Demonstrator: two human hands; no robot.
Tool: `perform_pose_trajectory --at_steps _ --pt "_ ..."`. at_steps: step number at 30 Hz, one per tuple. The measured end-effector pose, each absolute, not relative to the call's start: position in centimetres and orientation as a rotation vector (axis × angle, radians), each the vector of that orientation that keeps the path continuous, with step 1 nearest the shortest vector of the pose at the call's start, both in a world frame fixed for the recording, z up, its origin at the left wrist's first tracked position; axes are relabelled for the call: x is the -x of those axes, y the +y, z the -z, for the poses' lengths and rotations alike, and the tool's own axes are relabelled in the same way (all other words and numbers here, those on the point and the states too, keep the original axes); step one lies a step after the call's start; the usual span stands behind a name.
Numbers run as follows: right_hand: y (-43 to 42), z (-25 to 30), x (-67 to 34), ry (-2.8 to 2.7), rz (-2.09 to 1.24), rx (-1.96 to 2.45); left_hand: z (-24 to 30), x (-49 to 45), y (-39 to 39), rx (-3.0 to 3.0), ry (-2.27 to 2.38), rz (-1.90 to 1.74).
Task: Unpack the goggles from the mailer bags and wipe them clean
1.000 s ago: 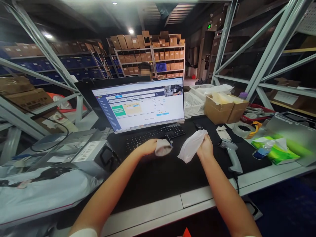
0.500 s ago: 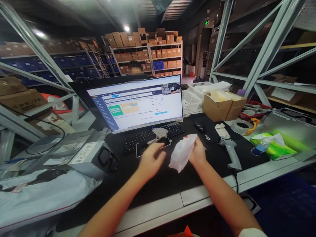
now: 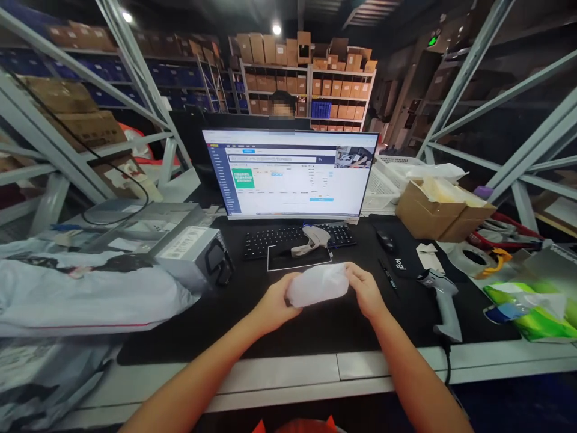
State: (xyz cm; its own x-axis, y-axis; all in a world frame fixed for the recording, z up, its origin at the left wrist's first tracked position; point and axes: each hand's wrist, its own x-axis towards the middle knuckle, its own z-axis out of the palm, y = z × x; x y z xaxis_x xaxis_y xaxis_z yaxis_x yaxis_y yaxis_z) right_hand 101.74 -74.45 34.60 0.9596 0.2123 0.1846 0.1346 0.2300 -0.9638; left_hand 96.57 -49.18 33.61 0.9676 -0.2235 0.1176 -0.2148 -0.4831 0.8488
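A white, soft-looking wrapped packet (image 3: 319, 285) is held level above the black desk mat. My left hand (image 3: 276, 304) grips its left end, thumb along the near side. At the other end, the fingers of my right hand (image 3: 366, 290) pinch its right edge. What the white wrapping contains is hidden. Just beyond the packet, a crumpled grey-beige cloth-like item (image 3: 311, 240) lies over the front of the keyboard (image 3: 279, 236) and a black sheet with a white outline (image 3: 278, 260).
A monitor (image 3: 288, 198) stands behind the keyboard. To the right are a pen (image 3: 387, 274), mouse (image 3: 386, 242), barcode scanner (image 3: 444, 304), tape roll (image 3: 471, 260) and cardboard box (image 3: 426, 210). Grey boxes (image 3: 193, 249) and a white plastic bag (image 3: 90, 294) crowd the left. Another person sits beyond the monitor.
My left hand has moved to the packet and taken hold of its left end. The packet has turned from upright and tilted to level. The camera view has swung left.
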Motion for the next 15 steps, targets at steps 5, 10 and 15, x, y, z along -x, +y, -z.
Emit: perform_pose_trajectory --at_steps 5,10,15 --pt "-74.4 -34.5 -101.1 -0.434 0.164 1.438 -32.9 -97.2 -48.1 -2.118 -0.357 -0.076" --pt "-74.5 -34.5 -100.5 -0.561 0.404 1.573 -32.5 -97.7 -47.5 -2.121 -0.317 -0.133" --pt "-74.3 -34.9 -100.3 -0.611 0.320 1.621 -31.7 -97.9 -47.2 -2.173 -0.311 -0.211"
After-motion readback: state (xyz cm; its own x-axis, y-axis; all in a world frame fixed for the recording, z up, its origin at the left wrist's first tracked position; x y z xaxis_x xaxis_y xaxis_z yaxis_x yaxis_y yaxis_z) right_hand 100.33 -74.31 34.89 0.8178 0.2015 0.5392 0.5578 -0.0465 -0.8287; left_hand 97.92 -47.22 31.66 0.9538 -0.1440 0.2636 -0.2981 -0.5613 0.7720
